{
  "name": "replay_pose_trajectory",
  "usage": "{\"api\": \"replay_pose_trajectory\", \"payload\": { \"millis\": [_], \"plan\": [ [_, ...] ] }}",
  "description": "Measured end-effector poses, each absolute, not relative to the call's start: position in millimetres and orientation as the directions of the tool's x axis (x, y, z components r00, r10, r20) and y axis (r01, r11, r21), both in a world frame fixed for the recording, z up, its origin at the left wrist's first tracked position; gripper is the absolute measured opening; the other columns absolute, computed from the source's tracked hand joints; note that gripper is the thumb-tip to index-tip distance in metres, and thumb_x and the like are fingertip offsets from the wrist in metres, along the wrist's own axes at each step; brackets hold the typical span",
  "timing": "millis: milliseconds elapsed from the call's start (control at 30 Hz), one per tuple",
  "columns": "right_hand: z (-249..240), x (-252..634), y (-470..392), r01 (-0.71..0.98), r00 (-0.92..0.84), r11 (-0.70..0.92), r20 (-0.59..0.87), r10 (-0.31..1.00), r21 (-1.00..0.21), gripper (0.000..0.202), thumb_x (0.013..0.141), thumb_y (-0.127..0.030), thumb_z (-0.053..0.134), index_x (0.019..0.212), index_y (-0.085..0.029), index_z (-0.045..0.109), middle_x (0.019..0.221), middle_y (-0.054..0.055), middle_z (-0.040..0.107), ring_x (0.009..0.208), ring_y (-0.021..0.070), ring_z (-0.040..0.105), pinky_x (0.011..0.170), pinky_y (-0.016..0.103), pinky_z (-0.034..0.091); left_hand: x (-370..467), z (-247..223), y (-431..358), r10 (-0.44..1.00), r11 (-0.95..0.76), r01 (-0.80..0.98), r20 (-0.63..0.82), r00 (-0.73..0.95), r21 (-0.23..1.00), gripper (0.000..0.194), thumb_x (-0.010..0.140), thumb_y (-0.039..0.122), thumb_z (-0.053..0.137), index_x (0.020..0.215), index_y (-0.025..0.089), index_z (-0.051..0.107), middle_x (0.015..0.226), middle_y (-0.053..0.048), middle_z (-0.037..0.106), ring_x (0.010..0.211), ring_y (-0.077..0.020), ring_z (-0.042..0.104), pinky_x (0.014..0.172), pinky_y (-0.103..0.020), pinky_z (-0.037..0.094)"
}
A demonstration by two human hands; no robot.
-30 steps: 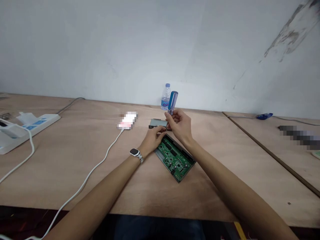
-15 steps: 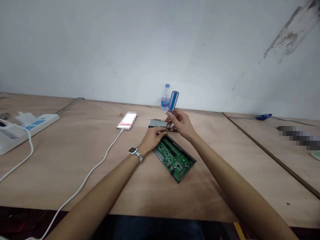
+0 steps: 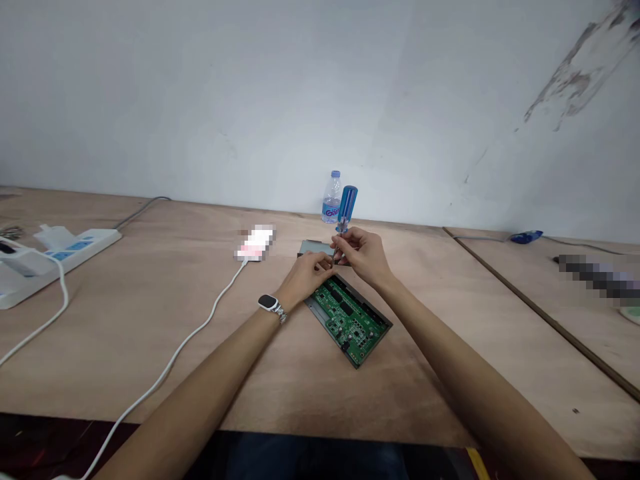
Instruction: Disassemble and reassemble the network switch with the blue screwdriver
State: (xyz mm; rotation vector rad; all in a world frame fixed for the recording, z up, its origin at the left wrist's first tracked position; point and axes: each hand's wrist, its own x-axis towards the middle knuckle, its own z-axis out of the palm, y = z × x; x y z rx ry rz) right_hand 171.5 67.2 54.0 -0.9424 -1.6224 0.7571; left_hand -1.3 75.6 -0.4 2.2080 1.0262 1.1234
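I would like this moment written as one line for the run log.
right hand: holds screwdriver, handle up | left hand: at far end of green circuit board | tip contact: unclear | bottle: upright behind

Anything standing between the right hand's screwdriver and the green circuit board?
Partly, the left hand: its fingertips crowd the lower end of the screwdriver at the far corner of the circuit board, hiding any contact. Nothing else visible intervenes; the bottle stands behind.

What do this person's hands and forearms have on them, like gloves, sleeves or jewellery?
Both the left hand and the right hand are ungloved, and no sleeves show on the forearms. The left wrist wears a watch with a dark, rounded oblong face, pale casing and silvery link band.
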Motion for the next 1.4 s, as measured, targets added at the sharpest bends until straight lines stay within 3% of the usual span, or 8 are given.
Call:
{"api": "replay_pose_trajectory", "payload": {
  "millis": [133,333,500,700,867,1133,1267,1400],
  "plan": [
    [56.3,173.0,68.1,0.227,-0.144,0.485,0.463,0.875,-0.845,0.038,0.086,-0.056,0.068,0.085,-0.018,0.064,0.085,0.008,0.074,0.062,0.0167,0.068,0.054,0.028,0.058,-17.5,5.3,73.8,0.706,-0.708,0.518,0.466,0.533,0.48,0.027,0.091,0.037,0.061,0.113,0.022,0.069,0.082,-0.005,0.069,0.086,-0.0244,0.063,0.078,-0.034,0.048],
    [58.7,172.9,66.4,0.26,-0.135,0.483,0.464,0.875,-0.836,0.037,0.084,-0.055,0.069,0.085,-0.018,0.063,0.086,0.008,0.074,0.062,0.0166,0.067,0.047,0.027,0.055,-16.9,7.3,75.3,0.738,-0.675,0.6,0.398,0.545,0.43,0.022,0.091,0.025,0.054,0.078,0.02,0.071,0.074,-0.007,0.067,0.065,-0.0204,0.058,0.065,-0.031,0.043],
    [55.1,168.9,69.6,0.161,-0.085,0.424,0.415,0.906,-0.891,0.041,0.074,-0.055,0.079,0.081,-0.018,0.063,0.069,0.003,0.068,0.06,0.0183,0.068,0.048,0.028,0.058,-12.7,6.5,77.7,0.75,-0.661,0.636,0.382,0.54,0.399,0.027,0.093,0.025,0.052,0.073,0.019,0.069,0.073,-0.007,0.067,0.065,-0.0209,0.058,0.064,-0.031,0.041],
    [55.8,172.3,73.5,0.181,-0.116,0.439,0.424,0.898,-0.88,0.04,0.078,-0.054,0.076,0.083,-0.016,0.065,0.07,0.004,0.068,0.065,0.0196,0.07,0.048,0.027,0.058,-19.1,4.4,84.0,0.767,-0.641,0.597,0.422,0.483,0.482,0.026,0.094,0.034,0.054,0.089,0.019,0.075,0.089,-0.01,0.069,0.079,-0.0232,0.062,0.074,-0.034,0.048],
    [60.5,176.2,73.3,0.217,-0.199,0.461,0.423,0.884,-0.861,0.035,0.084,-0.051,0.07,0.087,-0.017,0.065,0.078,0.006,0.069,0.069,0.0195,0.07,0.049,0.028,0.059,-17.1,12.2,87.9,0.717,-0.666,0.321,0.461,0.522,0.673,0.033,0.095,0.037,0.055,0.12,0.021,0.072,0.116,-0.01,0.071,0.106,-0.0265,0.064,0.089,-0.037,0.051],
    [60.5,171.8,72.9,0.267,-0.22,0.487,0.439,0.871,-0.832,0.034,0.087,-0.051,0.066,0.096,-0.018,0.066,0.092,0.008,0.072,0.07,0.0182,0.069,0.05,0.028,0.059,-9.2,6.4,105.4,0.753,-0.609,0.283,0.429,0.499,0.741,0.035,0.091,0.048,0.06,0.09,0.017,0.076,0.082,-0.005,0.073,0.074,-0.0192,0.062,0.068,-0.03,0.047],
    [56.1,169.3,77.6,0.265,-0.106,0.482,0.472,0.875,-0.835,0.034,0.083,-0.05,0.072,0.084,-0.018,0.063,0.072,0.004,0.068,0.06,0.0175,0.067,0.053,0.031,0.06,-6.1,2.0,105.0,0.789,-0.592,0.308,0.458,0.408,0.745,0.035,0.087,0.05,0.066,0.081,0.016,0.072,0.076,-0.004,0.07,0.069,-0.0173,0.059,0.064,-0.028,0.044],
    [57.8,169.8,80.1,0.251,-0.157,0.495,0.47,0.869,-0.832,0.034,0.085,-0.051,0.07,0.08,-0.019,0.062,0.069,0.004,0.068,0.059,0.0181,0.068,0.056,0.033,0.06,-4.5,4.6,104.4,0.79,-0.586,0.306,0.445,0.421,0.751,0.031,0.088,0.047,0.066,0.086,0.016,0.073,0.082,-0.005,0.072,0.073,-0.0188,0.061,0.067,-0.029,0.046]
  ]
}}
